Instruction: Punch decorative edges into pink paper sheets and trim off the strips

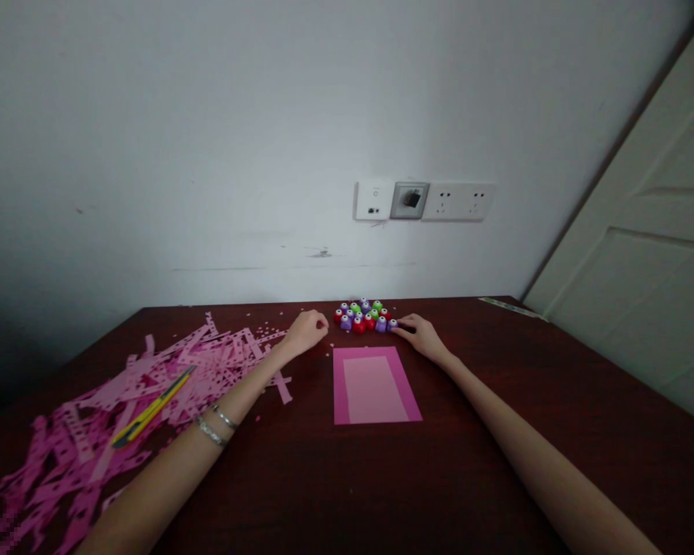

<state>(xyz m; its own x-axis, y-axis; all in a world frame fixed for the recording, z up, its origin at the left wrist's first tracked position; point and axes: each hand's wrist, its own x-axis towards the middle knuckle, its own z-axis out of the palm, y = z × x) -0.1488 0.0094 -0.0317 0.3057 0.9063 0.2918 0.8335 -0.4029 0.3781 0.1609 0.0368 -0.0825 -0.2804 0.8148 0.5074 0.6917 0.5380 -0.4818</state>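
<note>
A tight cluster of small craft punches (358, 317) in purple, red and green, each with a pale round top, stands near the back of the table. My right hand (421, 335) is at the cluster's right end, its thumb and fingers closed on a purple craft punch (392, 326). To the left of the group, my left hand (308, 330) rests with its fingers curled in, a little apart from the punches; nothing shows in it. In front of the punches lie a dark pink sheet (339, 389) and a smaller light pink sheet (375, 389) on top of it.
Punched pink paper strips (190, 370) lie heaped on the left of the dark red table (324, 486), with a yellow utility knife (153, 408) on them. Tiny paper bits are scattered near my left hand. A wall with sockets (456, 202) rises behind; a white door (641, 231) stands right.
</note>
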